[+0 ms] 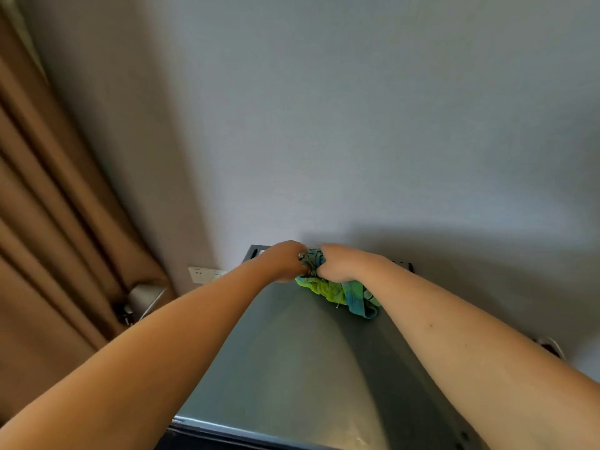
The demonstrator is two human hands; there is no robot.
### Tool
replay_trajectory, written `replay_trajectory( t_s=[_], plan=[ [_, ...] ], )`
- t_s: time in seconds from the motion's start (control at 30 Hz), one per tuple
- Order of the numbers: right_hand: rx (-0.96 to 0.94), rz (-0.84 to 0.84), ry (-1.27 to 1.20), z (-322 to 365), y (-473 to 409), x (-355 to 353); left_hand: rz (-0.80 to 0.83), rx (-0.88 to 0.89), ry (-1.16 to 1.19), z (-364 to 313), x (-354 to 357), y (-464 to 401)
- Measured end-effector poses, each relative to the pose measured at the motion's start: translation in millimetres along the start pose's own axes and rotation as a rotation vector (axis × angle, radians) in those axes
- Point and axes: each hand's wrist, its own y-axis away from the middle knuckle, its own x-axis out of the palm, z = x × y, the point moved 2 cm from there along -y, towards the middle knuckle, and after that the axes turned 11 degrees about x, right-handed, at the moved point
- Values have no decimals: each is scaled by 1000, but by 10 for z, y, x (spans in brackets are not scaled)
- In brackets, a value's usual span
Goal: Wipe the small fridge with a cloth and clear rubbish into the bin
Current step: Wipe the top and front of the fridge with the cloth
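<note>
Fridge [292, 368] front seemingly below frame

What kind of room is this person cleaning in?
Probably a bedroom or hotel room. Brown curtains hang at the left beside a plain wall with a socket plate, and both hands grip a green and blue cloth on top of a small grey fridge.

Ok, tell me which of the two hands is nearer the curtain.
The left hand: it grips the cloth on the curtain side of the fridge top; the right hand grips its other side.

Both arms outstretched, left grip [285, 261] and right grip [337, 263] clenched.
</note>
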Motion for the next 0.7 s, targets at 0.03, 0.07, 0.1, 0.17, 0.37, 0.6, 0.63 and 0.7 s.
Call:
replay_trajectory(
  t_s=[0.03, 0.07, 0.1, 0.17, 0.37, 0.6, 0.63, 0.7],
  plan=[
    [-17, 4, 2, 156, -61, 17, -5, -17, -3, 149, -49, 41],
    [-29, 10, 6, 309, -110, 31, -12, -34, 1, 295, -94, 78],
    [-37, 15, 8, 452, -164, 46, -21, -46, 11, 436, -133, 110],
    [-45, 19, 17, 700, -259, 59, -41, -64, 27, 680, -190, 141],
    [-15, 41, -41, 926, -447, -10, -80, -51, 85, 931, -201, 118],
    [-98, -54, -146, 1075, -293, 158, -187, -138, 80, 995, -241, 397],
    [-109, -49, -156, 1087, -242, 180, -207, -152, 87, 977, -232, 468],
    [-115, -22, -172, 1063, -127, 210, -202, -173, 81, 882, -203, 589]
  ],
)
